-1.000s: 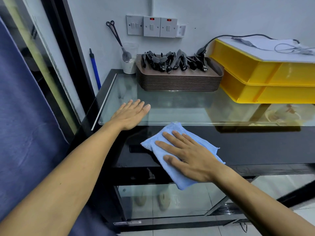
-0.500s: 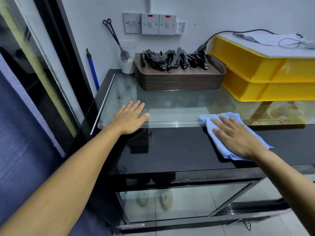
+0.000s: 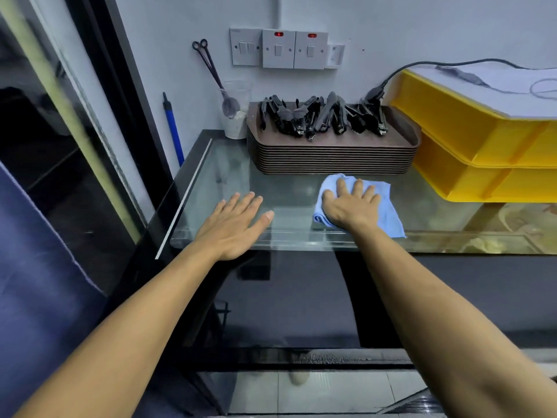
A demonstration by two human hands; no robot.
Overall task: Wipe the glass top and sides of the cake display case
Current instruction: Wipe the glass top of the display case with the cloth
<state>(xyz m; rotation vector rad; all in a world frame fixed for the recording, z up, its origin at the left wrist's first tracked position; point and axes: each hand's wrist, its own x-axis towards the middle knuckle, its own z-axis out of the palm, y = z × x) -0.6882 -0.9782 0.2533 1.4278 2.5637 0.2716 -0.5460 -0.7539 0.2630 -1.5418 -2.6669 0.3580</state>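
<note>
- Black shiny glass makes up the front panel (image 3: 301, 303) of the cake case, nearest to the camera, and it is crossed by both bare arms.
- Clear glass is seen lower down on the case front (image 3: 316, 390), and pale floor tiles show through it.
- The glass top (image 3: 229, 176) of the case is reached just past the black panel, and its front edge runs from left to right.
- The left hand (image 3: 233, 224) is laid flat on the glass top near the front left corner, with the fingers straight and spread, and nothing is held.
- The right hand (image 3: 351, 206) is pressed flat on a blue cloth (image 3: 382, 206), with the fingers straight and spread on top of it.
- The blue cloth is spread on the glass top, near the middle, just in front of the trays.
- A stack of brown trays (image 3: 331, 158) is set on the glass behind the cloth, and black tongs (image 3: 322, 117) are piled on it.
- Two yellow bins (image 3: 488, 152) are stacked to the right of the trays, and a black cable (image 3: 428, 64) is laid across the top.
- A clear cup (image 3: 236, 116) with long spoons in it is placed to the left of the trays, by the wall.
- A blue stick (image 3: 173, 131) is leaned in the corner, left of the case.
- White switches (image 3: 278, 49) are fixed on the wall at the back, and two small red lights are lit.
</note>
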